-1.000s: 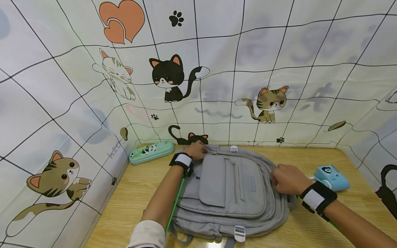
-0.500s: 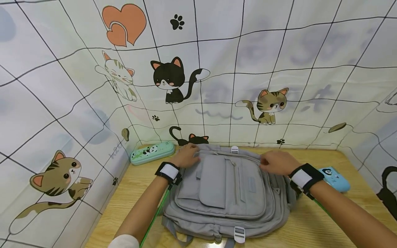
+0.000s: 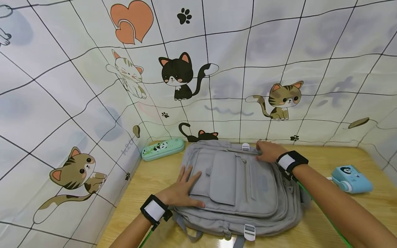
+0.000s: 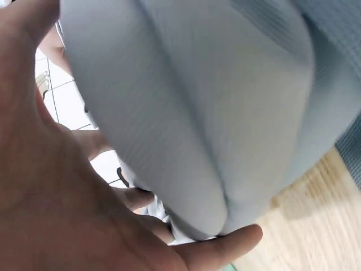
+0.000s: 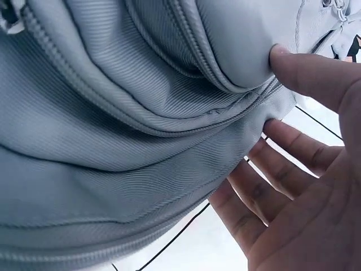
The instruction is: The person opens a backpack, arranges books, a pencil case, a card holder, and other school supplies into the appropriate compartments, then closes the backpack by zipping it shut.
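A grey backpack (image 3: pixel 226 186) lies front up on the wooden table. My left hand (image 3: pixel 181 193) rests on its near left side with the fingers spread. In the left wrist view, the fingers (image 4: pixel 217 248) of that hand extend along the bag's rounded grey side. My right hand (image 3: pixel 270 150) touches the backpack's far right edge. In the right wrist view, the right thumb (image 5: pixel 304 73) lies against the front pocket while the other fingers (image 5: pixel 287 166), nearly straight, touch the side below the zipper (image 5: pixel 169 132). The bag's underside is hidden.
A green panda-print pencil case (image 3: pixel 162 149) lies at the back left of the table (image 3: pixel 328 213). To the right of the bag is a light blue box-shaped object (image 3: pixel 352 179) with a panda print. A cat-print cloth (image 3: pixel 229 82) hangs behind and at the sides.
My left hand has moved from the bag's far left corner toward me, its fingers spreading. My right hand has gone from the bag's right side to its far edge. The view has shifted slightly.
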Demonstrator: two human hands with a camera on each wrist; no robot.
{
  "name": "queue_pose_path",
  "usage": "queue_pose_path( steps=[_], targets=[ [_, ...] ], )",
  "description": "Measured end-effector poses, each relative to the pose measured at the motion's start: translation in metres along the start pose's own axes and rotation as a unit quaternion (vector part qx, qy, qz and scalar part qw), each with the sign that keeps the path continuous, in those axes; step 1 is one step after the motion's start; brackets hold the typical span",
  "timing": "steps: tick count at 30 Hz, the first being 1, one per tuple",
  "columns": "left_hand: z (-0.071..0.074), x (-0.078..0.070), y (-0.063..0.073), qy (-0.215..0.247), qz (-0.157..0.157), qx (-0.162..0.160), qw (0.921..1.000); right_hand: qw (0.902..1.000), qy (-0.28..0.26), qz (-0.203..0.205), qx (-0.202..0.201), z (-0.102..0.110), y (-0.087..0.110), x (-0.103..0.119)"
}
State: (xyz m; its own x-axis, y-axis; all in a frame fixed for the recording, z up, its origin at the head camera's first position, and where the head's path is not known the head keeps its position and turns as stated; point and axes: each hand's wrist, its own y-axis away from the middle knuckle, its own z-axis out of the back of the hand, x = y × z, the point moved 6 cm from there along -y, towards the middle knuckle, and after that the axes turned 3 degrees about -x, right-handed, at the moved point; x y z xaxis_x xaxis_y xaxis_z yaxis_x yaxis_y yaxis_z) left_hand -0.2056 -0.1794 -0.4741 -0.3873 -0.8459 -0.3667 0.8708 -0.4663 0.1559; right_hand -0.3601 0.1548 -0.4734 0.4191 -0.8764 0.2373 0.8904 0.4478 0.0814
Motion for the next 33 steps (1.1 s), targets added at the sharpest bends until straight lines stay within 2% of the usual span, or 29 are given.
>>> queue_pose_path(
  steps=[3,6,12,16,20,24,26,28,31,33],
  targets=[
    [0.003,0.001,-0.005,0.009,-0.008,0.01,0.9999,0.9999,-0.009,0.007,0.002,0.005,0.008,0.001],
    [0.004,0.001,-0.017,0.011,-0.029,0.025,0.9992,0.9999,-0.015,0.0,0.006,0.009,0.025,-0.003],
    [0.012,0.003,-0.047,-0.004,-0.076,0.055,0.9955,0.9996,-0.022,-0.01,0.012,0.005,0.067,-0.011],
    [0.022,-0.002,-0.07,-0.024,-0.094,0.083,0.9919,0.9974,-0.063,-0.027,0.024,-0.001,0.1,-0.011],
    [0.029,-0.01,-0.09,-0.063,-0.088,0.105,0.9886,0.9949,-0.091,-0.034,0.027,-0.003,0.128,-0.002],
    [0.034,-0.016,-0.104,-0.09,-0.066,0.121,0.9864,0.9946,-0.097,-0.031,0.018,-0.003,0.141,0.01],
    [0.036,-0.018,-0.106,-0.094,-0.055,0.126,0.986,0.9952,-0.09,-0.033,0.017,-0.001,0.143,0.013],
    [0.036,-0.019,-0.103,-0.083,-0.055,0.116,0.9882,0.9962,-0.076,-0.036,0.02,0.003,0.143,0.012],
    [0.037,-0.018,-0.088,-0.039,-0.059,0.09,0.9934,0.9971,-0.054,-0.049,0.021,0.015,0.138,0.006],
    [0.036,-0.014,-0.073,-0.01,-0.061,0.056,0.9965,0.9978,-0.043,-0.05,0.008,0.027,0.13,0.001]
  ],
)
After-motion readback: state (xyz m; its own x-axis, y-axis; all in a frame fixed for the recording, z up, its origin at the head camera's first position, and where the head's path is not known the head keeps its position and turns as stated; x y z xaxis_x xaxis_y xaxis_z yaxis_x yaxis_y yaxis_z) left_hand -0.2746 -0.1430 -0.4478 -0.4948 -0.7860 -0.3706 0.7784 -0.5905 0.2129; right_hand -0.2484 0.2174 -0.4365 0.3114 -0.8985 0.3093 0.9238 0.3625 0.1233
